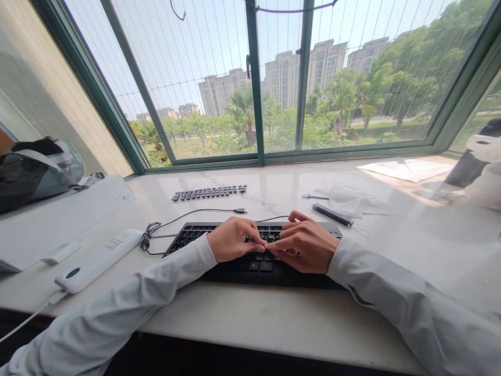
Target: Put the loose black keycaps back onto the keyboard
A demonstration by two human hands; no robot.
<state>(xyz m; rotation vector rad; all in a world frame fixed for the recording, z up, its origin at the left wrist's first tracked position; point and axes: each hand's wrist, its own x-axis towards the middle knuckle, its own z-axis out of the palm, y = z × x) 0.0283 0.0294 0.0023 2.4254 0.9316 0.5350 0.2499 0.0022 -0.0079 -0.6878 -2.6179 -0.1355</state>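
A black keyboard [238,277] lies on the white marble sill, with several bare key positions on its left side and some keycaps in place near the front. Over its middle, my left hand [234,240] is closed in a pinch, thumb and fingertips pressed together. My right hand [303,244] meets it there, index finger and thumb drawn in to the same spot. Whatever sits between the fingertips is too small to make out. Loose black keycaps [209,193] stand in rows behind the keyboard.
A coiled cable [151,230] ends in a USB plug [240,210]. At right lie a small blue tool [316,197], a black tool [332,214] and clear plastic [348,198]. A white power strip [99,261], helmet [43,167], paper [405,168] and plush toy [485,183] stand around.
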